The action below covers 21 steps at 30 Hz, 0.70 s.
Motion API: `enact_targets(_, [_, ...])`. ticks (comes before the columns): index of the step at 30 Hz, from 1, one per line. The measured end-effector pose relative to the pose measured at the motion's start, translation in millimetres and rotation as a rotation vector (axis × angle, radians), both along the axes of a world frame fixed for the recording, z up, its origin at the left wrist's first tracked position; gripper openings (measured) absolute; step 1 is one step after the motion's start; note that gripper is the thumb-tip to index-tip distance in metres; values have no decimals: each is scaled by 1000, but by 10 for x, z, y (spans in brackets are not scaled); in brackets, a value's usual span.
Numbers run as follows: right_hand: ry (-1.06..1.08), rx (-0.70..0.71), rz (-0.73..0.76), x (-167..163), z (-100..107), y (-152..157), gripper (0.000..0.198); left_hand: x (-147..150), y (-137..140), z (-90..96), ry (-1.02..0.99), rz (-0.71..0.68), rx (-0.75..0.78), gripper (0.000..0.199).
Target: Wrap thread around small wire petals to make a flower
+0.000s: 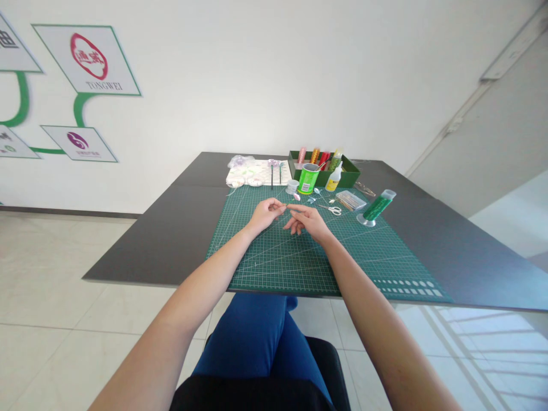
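Observation:
Above the green cutting mat, my left hand is closed in a pinch, thumb and forefinger together on something too small to make out. My right hand has its forefinger stretched out to the tips of the left fingers, while its other fingers hang loosely apart. Just beyond the hands lie a pink petal-like piece and a pale blue one. White-handled scissors rest right of the right hand.
Behind stand a green can, a glue bottle, a small clear tub and a dark green box holding coloured tubes. To the right are a clear case and a green tube. A white sheet bears wrapped pieces.

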State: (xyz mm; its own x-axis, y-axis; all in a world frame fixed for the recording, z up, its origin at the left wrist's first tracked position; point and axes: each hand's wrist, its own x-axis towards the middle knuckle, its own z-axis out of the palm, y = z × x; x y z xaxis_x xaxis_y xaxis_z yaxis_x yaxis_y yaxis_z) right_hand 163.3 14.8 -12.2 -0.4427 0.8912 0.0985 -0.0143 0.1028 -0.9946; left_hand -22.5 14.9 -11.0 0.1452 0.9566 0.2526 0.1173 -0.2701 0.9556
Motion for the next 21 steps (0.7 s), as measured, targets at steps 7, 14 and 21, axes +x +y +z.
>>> enact_targets(7, [-2, 4, 3, -3, -7, 7, 61, -5, -2, 4, 25, 18, 7, 21])
enact_targets(14, [5, -6, 0, -3, -5, 4, 62, -7, 17, -8, 39, 36, 16, 17])
enact_targets(21, [2, 1, 7, 1, -18, 10, 62, -6, 8, -6, 20, 37, 12, 21])
